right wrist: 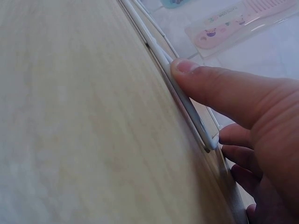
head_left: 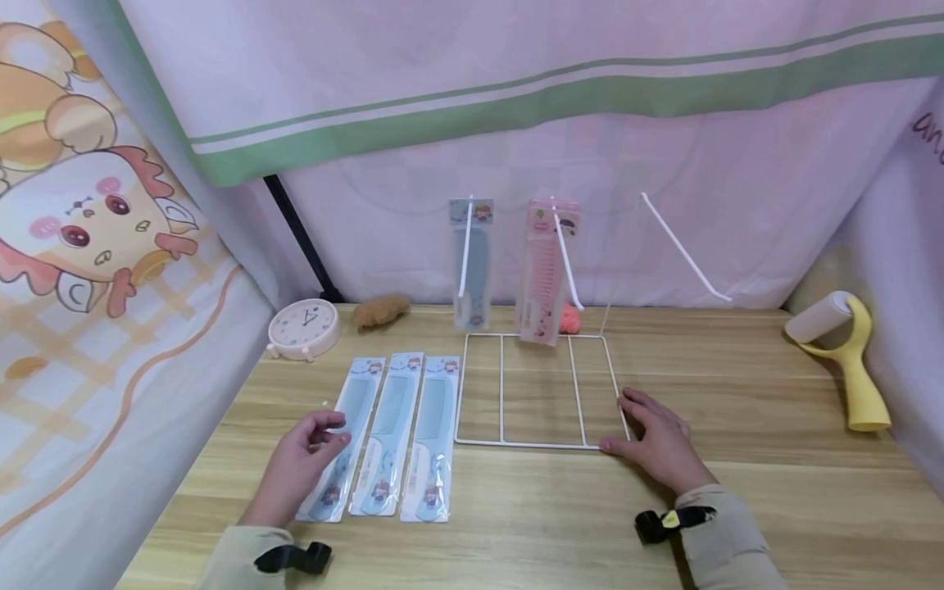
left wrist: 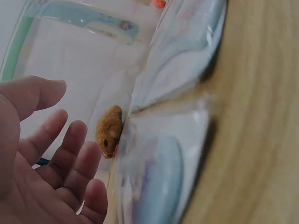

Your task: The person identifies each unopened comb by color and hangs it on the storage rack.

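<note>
Three packaged blue combs (head_left: 393, 414) lie side by side on the table. Over the leftmost packaged comb (head_left: 357, 401) is my left hand (head_left: 295, 459), its fingers loosely bent and nothing between them in the left wrist view. My right hand (head_left: 660, 442) grips the front right corner of a white wire display rack (head_left: 542, 446), thumb on the front wire and fingers along the side wire. From the rack's left hook hangs a blue comb pack (head_left: 478, 266); pink comb packs (head_left: 542, 279) hang on the middle hook. The right hook (head_left: 686, 246) is bare.
Behind the combs stand a pink clock (head_left: 304, 328) and a brown plush toy (head_left: 381, 311). A coral-coloured fuzzy item (head_left: 569, 319) sits behind the rack. At the far right lies a yellow-handled roller (head_left: 855, 360). Curtains (head_left: 516, 49) close off the back.
</note>
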Demonstrator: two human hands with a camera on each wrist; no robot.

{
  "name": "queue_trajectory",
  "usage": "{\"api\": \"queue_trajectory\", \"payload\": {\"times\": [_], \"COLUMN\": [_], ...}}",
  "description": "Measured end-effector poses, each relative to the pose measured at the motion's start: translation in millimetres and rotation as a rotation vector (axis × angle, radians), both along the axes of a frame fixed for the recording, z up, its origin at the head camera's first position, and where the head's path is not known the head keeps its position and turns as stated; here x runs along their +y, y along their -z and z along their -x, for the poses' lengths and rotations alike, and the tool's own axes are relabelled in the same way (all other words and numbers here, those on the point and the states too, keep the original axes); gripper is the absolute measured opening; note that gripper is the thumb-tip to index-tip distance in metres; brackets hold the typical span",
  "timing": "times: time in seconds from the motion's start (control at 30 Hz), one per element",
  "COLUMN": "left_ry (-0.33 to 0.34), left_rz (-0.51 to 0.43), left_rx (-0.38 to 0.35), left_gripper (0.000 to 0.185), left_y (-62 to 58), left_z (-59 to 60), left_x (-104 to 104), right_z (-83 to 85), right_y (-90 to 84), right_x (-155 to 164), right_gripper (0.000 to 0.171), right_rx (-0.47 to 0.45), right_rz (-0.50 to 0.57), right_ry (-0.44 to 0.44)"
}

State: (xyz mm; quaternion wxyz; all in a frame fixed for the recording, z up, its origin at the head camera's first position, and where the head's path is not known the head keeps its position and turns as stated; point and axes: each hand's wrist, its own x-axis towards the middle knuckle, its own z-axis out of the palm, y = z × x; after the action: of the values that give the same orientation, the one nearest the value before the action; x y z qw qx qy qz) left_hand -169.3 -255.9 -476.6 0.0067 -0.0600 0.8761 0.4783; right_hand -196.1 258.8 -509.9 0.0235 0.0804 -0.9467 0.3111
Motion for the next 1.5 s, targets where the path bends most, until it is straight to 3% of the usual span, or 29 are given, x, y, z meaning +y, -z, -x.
{"api": "queue_trajectory", "payload": {"times": [0.23,0.53,0.73,1.1,1.5], "left_ry": [-0.067,-0.128,-0.095,-0.029,-0.058], "left_rz": [0.081,0.116,0.19,0.323,0.296], "left_rx": [-0.108,-0.091,-0.116,-0.112,-0.183], "left_gripper": [0.051,0.059,0.065,0.085,0.08], "left_y": [10.5,14.7,20.4,18.7,8.9], "left_z": [6.3,15.9,22.6,28.5,32.0], "left_x": [-5.4,-15.7,-17.9,-6.1,-1.4], "right_z": [0.1,-1.1,-0.7,0.3,1.1], "right_y": [0.6,-0.1,-0.7,0.1,-1.0], "right_x": [-0.1,-0.9,-2.0,0.3,-1.2], "right_gripper": [0.09,0.09,0.089,0.092,0.092], "right_rx": [0.003,0.017,0.008,-0.017,-0.021], "right_rz": [0.002,-0.001,-0.002,-0.012,-0.016], "right_ry": [-0.002,0.001,0.0,0.005,0.005]}}
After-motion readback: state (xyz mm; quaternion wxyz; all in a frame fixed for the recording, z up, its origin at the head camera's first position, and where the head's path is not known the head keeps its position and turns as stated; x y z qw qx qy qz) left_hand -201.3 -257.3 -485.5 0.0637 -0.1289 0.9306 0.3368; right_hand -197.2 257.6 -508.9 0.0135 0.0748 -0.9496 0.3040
